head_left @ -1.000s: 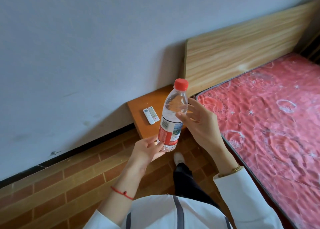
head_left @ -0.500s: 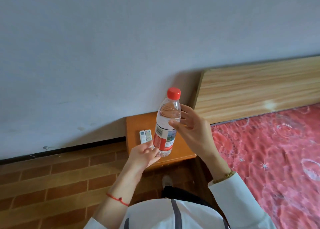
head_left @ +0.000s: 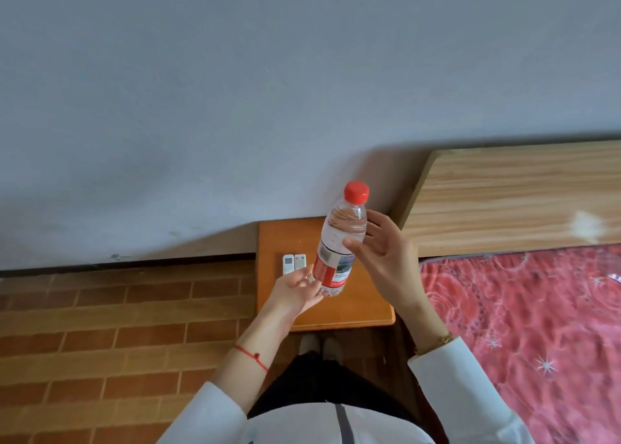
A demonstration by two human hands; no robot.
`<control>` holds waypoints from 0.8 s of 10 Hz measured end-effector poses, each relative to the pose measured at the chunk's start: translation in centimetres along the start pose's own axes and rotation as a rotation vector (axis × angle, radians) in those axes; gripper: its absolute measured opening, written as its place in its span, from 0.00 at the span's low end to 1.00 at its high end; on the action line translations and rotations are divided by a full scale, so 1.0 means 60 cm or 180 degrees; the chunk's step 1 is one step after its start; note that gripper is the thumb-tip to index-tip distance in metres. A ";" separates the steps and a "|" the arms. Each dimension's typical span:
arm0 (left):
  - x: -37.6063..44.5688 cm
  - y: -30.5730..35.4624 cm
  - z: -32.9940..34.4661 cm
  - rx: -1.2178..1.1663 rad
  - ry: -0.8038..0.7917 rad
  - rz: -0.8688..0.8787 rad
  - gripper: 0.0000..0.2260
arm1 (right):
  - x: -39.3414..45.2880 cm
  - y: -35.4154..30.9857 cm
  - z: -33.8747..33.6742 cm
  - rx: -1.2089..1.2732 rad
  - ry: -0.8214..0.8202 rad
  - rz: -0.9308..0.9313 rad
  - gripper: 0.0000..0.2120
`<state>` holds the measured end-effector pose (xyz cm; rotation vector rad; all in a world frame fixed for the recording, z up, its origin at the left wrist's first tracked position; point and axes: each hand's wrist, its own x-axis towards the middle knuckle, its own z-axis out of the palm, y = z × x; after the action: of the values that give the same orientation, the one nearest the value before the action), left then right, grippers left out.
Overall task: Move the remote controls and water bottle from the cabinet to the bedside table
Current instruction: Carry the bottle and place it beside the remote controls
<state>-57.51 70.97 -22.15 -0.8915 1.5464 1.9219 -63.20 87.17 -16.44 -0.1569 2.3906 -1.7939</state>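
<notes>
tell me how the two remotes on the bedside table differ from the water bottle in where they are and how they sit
The two remotes lie flat on the bedside table, untouched; the water bottle is in the air above it, tilted, with the left hand at its base and the right hand at its side. The remotes are small, flat and whitish; the bottle is tall, clear, with a red cap and label. Both are at the table.

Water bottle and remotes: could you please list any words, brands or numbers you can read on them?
None can be read.
Water bottle label: white print on the red band and a barcode-like patch, too blurred to read.
Two remote controls on the bedside table: screens and coloured buttons show, markings too small to read.
</notes>
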 end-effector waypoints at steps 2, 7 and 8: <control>0.093 0.006 0.007 -0.0466 -0.0157 -0.0264 0.28 | 0.054 0.052 0.018 -0.0017 0.0158 0.0202 0.25; 0.362 -0.079 0.008 -0.0562 0.0404 -0.0473 0.16 | 0.179 0.315 0.102 -0.0140 0.0256 0.0491 0.24; 0.427 -0.129 0.001 -0.1041 0.0529 -0.0550 0.11 | 0.192 0.377 0.124 -0.0199 0.0206 0.0505 0.24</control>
<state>-68.51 72.44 -46.49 -1.3078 1.2118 2.0480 -73.06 84.51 -40.83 0.0830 2.4279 -1.6796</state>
